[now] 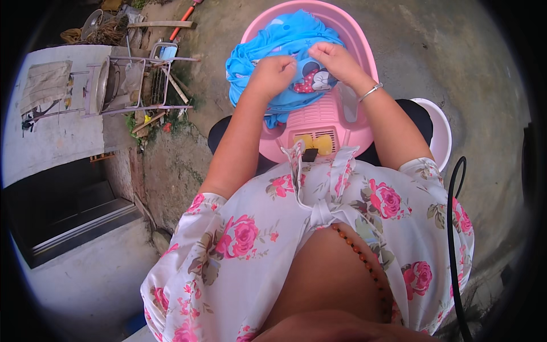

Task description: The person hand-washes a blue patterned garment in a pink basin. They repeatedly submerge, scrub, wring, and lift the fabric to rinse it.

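Blue printed fabric with a cartoon mouse figure lies bunched in a pink plastic washtub, part of it hanging over the tub's left rim. My left hand is closed on the fabric at its middle. To the right, my right hand, with a bangle at the wrist, has its fingers pinched on the same cloth. The tub's built-in ribbed washboard slopes towards me below the fabric. Two yellowish pieces, perhaps soap, sit in the slotted tray at the near end.
A white basin stands on the concrete ground behind my right forearm. At the left are a metal rack, sticks and assorted clutter beside a pale slab. A black cable hangs along my right side.
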{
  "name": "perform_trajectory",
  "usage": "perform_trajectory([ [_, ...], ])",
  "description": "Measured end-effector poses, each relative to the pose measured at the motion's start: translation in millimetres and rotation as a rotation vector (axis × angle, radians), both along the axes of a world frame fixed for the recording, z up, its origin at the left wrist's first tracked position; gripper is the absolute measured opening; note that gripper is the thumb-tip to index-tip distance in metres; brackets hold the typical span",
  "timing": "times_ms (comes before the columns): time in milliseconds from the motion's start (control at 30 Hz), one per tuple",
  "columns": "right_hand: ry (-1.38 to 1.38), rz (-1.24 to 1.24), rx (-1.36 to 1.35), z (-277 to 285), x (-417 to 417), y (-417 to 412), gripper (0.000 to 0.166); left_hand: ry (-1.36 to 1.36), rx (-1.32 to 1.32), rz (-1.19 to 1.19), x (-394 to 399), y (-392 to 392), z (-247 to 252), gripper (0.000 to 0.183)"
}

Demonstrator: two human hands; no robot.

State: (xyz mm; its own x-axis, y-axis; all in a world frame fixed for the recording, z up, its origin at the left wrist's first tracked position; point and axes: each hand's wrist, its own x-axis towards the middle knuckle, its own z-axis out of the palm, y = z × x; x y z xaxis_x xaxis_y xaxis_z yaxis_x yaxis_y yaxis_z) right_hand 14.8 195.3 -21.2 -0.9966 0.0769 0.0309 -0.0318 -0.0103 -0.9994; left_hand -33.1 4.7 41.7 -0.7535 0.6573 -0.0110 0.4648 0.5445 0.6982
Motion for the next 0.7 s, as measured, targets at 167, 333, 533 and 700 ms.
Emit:
perform_trajectory([
  [167,0.019,-0.042,0.049,-4,0,5,0.026,0.027,0.035,0.006,-6,-4,-12,0.019],
  [333,-0.154,-0.165,0.147,-11,-6,13,0.023,0.079,0.031,0.000,-6,-3,-15,0.019],
  [533,-0.269,-0.207,0.427,-23,-5,18,0.026,0.115,0.058,0.045,-3,-6,-14,0.017],
  [700,-0.370,-0.130,0.650,-34,3,12,0.049,0.443,-0.098,0.068,5,-16,7,0.037],
])
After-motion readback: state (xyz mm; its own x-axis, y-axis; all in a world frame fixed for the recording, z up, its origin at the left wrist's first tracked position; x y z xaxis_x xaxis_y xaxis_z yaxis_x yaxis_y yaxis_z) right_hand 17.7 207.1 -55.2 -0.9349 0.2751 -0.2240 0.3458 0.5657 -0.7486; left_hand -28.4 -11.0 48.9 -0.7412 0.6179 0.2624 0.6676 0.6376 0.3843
